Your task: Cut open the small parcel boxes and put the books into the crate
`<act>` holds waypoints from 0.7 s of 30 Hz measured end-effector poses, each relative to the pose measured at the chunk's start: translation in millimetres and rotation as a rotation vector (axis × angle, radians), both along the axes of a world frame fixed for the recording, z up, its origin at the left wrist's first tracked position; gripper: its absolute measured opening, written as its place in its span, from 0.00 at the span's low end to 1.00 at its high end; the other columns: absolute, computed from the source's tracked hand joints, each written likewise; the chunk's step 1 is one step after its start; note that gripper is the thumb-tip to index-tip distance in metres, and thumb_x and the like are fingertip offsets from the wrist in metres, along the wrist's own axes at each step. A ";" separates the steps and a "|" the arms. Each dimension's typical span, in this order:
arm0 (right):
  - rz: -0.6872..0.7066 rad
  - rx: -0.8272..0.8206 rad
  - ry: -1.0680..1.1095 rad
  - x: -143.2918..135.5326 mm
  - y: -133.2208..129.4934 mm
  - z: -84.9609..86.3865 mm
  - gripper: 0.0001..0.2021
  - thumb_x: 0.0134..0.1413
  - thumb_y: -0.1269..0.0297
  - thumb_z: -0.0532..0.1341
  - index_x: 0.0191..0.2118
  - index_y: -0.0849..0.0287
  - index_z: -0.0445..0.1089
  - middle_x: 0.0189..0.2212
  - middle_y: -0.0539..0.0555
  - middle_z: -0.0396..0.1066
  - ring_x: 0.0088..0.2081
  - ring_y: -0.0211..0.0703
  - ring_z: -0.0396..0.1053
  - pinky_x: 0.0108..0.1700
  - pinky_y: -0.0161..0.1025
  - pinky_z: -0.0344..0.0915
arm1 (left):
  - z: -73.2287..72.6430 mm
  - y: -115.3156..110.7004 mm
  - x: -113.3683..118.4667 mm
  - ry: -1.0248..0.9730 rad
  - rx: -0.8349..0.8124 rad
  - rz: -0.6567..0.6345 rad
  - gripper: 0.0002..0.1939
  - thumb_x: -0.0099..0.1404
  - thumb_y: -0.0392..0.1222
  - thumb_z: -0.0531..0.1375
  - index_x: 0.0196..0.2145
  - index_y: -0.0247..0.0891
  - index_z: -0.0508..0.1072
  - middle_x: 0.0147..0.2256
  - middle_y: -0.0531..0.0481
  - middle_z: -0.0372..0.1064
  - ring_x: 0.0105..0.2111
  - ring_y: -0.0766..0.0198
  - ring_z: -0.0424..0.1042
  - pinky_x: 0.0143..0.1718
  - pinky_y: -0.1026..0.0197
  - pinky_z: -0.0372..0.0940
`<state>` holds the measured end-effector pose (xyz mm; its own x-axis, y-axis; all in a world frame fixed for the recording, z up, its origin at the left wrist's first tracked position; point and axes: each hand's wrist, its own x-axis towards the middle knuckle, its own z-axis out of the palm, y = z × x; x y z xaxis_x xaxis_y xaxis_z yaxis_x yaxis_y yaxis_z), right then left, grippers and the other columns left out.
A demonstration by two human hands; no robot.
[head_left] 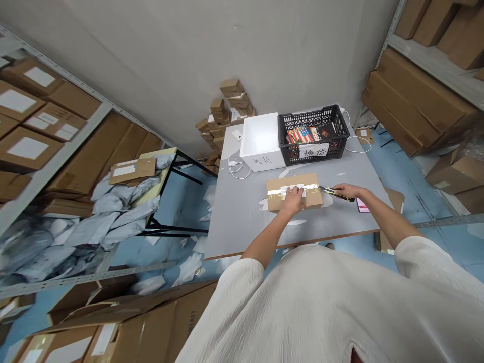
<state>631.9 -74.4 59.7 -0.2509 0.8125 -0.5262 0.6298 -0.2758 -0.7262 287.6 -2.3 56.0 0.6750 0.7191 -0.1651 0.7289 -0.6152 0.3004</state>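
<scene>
A taped cardboard box point(312, 197) with a white label lies on the grey table point(234, 222). My left hand point(294, 200) rests on top of the box, fingers spread over the label and not wrapped round anything. To the right, my right hand point(347, 190) grips a black and yellow utility knife point(340, 195). The knife points left, its tip at the right end of the box by the tape.
Behind the box stand a white foam box point(262, 162) and a black crate point(286, 158) holding colourful packets. A phone point(362, 205) lies at the right edge. Shelves of cartons point(22, 146) flank the table, and paper scraps litter the floor.
</scene>
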 end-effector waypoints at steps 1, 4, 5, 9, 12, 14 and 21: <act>-0.005 0.008 0.007 0.1 -2.2 -1.0 0.27 0.60 0.32 0.64 0.37 0.55 0.71 0.28 0.51 0.72 0.26 0.38 0.65 0.25 0.33 0.61 | -0.8 -0.6 -0.2 -0.006 0.000 -0.001 0.44 0.62 0.50 0.75 0.70 0.42 0.63 0.65 0.35 0.65 0.67 0.41 0.68 0.79 0.36 0.39; -0.021 0.035 0.036 0.1 -9.0 -4.6 0.28 0.59 0.32 0.65 0.36 0.56 0.71 0.28 0.51 0.72 0.26 0.39 0.66 0.26 0.33 0.61 | -1.8 -2.2 -0.6 -0.013 0.001 -0.009 0.44 0.63 0.50 0.75 0.70 0.42 0.62 0.65 0.36 0.64 0.66 0.41 0.69 0.79 0.36 0.39; -0.032 0.042 0.043 -0.3 -11.3 -5.9 0.28 0.58 0.31 0.65 0.36 0.56 0.71 0.28 0.51 0.72 0.26 0.39 0.66 0.26 0.33 0.61 | -1.8 -2.7 -0.7 -0.012 0.003 -0.010 0.44 0.63 0.50 0.75 0.70 0.42 0.62 0.64 0.35 0.65 0.66 0.41 0.69 0.79 0.36 0.39; -0.079 0.034 0.044 -3.9 -20.9 -9.2 0.27 0.58 0.32 0.66 0.36 0.55 0.73 0.29 0.52 0.74 0.28 0.41 0.69 0.27 0.34 0.63 | -1.5 -4.2 -1.0 -0.021 0.014 -0.006 0.44 0.63 0.50 0.75 0.70 0.40 0.62 0.65 0.34 0.64 0.65 0.41 0.70 0.79 0.36 0.39; -0.111 0.042 0.060 -8.4 -28.8 -8.9 0.25 0.58 0.34 0.65 0.37 0.55 0.73 0.30 0.52 0.76 0.29 0.42 0.70 0.28 0.34 0.64 | -1.9 -4.8 -1.3 -0.029 0.019 -0.010 0.44 0.63 0.50 0.75 0.70 0.41 0.62 0.64 0.34 0.64 0.64 0.41 0.71 0.79 0.36 0.39; -0.134 0.045 0.069 -11.5 -34.0 -7.9 0.24 0.59 0.36 0.65 0.37 0.55 0.73 0.30 0.52 0.76 0.30 0.42 0.71 0.30 0.34 0.66 | -2.1 -5.2 -1.2 -0.028 0.021 -0.014 0.44 0.63 0.50 0.75 0.70 0.42 0.62 0.64 0.35 0.65 0.64 0.41 0.71 0.79 0.36 0.39; -0.204 0.054 0.065 -17.1 -42.4 -7.9 0.24 0.59 0.36 0.65 0.37 0.55 0.73 0.31 0.53 0.76 0.31 0.42 0.71 0.30 0.34 0.66 | 1.7 -5.4 2.1 -0.014 0.022 -0.023 0.45 0.63 0.49 0.74 0.72 0.40 0.62 0.64 0.33 0.64 0.62 0.41 0.72 0.79 0.37 0.38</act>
<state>614.9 -116.8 51.8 -0.1105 0.8765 -0.4686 0.5161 -0.3524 -0.7807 289.7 -7.7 57.7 0.6934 0.7069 -0.1396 0.7103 -0.6381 0.2970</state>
